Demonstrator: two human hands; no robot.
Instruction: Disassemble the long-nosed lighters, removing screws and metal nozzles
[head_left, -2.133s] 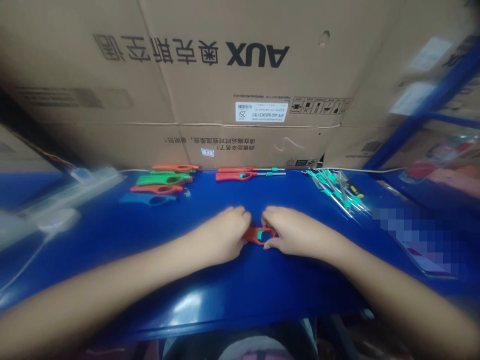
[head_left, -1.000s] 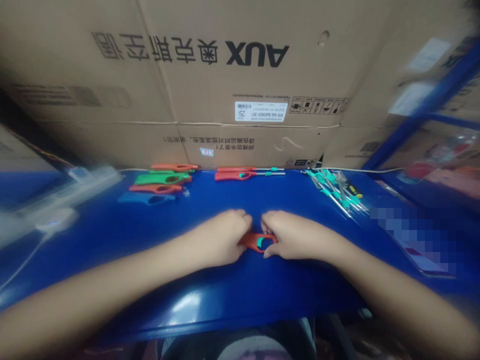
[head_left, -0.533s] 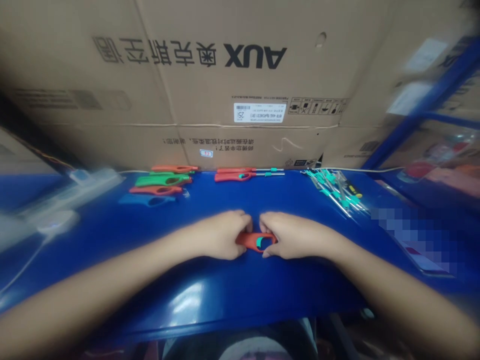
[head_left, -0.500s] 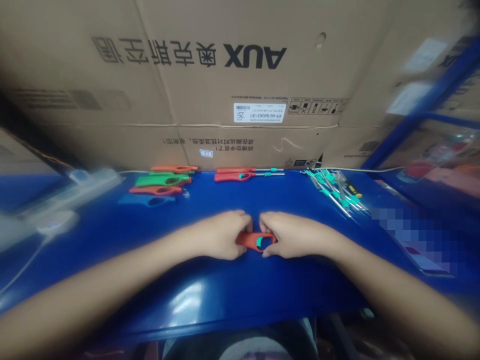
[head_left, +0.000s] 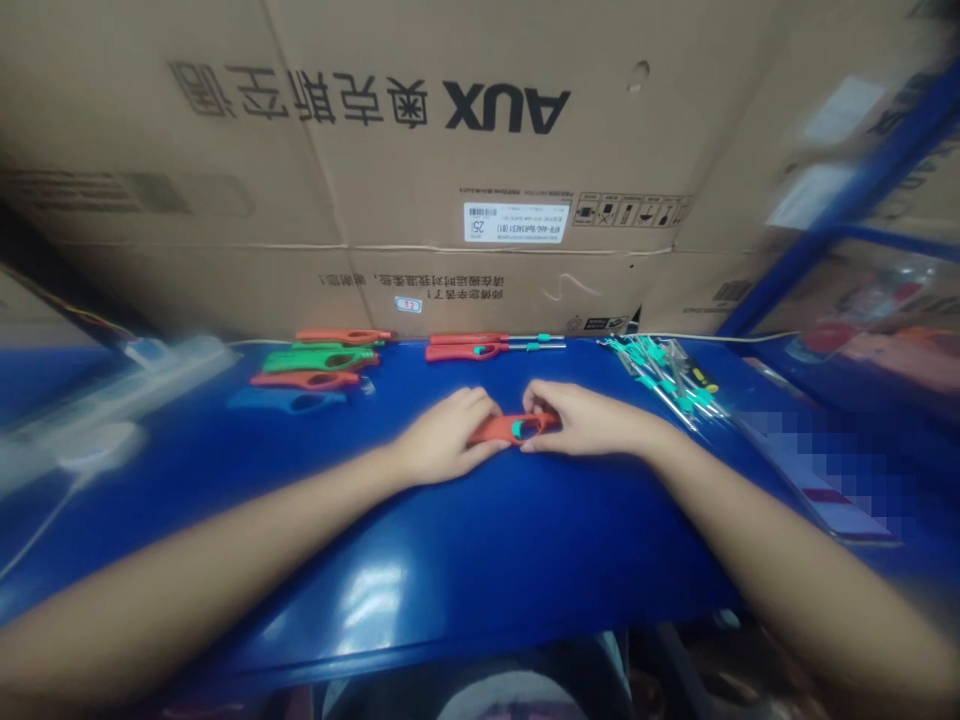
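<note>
Between my hands, over the middle of the blue table, lies an orange lighter casing [head_left: 495,430] with a green trigger showing in its oval opening. My left hand [head_left: 448,432] is closed around the casing's left end. At the other end, my right hand [head_left: 574,420] pinches the part beside the opening, thumb below and fingers above. The right tip of the casing is partly hidden by the fingers. Beyond my hands, two red lighters [head_left: 466,352] with metal tubes and green pieces lie side by side at the back of the table.
Several green, orange and blue lighter casings [head_left: 322,357] lie at the back left. A pile of metal tubes with green parts [head_left: 664,375] sits back right. A phone-like slab [head_left: 847,505] is at right, a white power strip [head_left: 172,375] at left. A cardboard wall [head_left: 405,200] closes the back.
Both hands and the orange casing have moved forward, away from me, toward the back of the table. The left hand's thumb now stretches along the casing. Other things stay put.
</note>
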